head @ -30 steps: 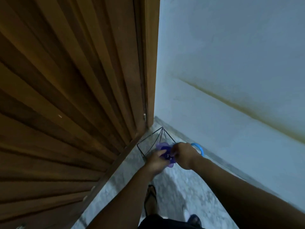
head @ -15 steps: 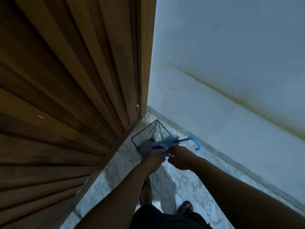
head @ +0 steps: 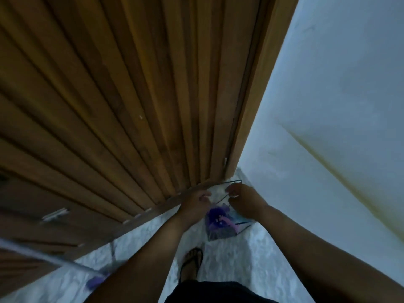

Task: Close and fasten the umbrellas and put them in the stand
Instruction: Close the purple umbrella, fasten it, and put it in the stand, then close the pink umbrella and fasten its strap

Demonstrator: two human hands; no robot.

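Observation:
A black wire umbrella stand [head: 246, 226] sits on the floor in the corner between the wooden door and the wall. A folded purple and light-blue umbrella [head: 216, 217] is inside it, seen from above. My left hand [head: 193, 203] is at the stand's far rim on the door side, with fingers curled at the wire. My right hand [head: 246, 200] is at the rim on the wall side and pinches the wire. Neither hand touches the umbrella. Another purple umbrella [head: 96, 281] lies blurred on the floor at lower left.
The slatted wooden door [head: 131, 106] fills the left side. A pale wall [head: 328, 106] with a yellowish stain rises on the right. My foot in a sandal [head: 191, 262] stands on the mottled floor just in front of the stand.
Both hands let go of the umbrella, which now rests lower in the stand. The hands moved up to the stand's wire rim. The view swung right, showing more door.

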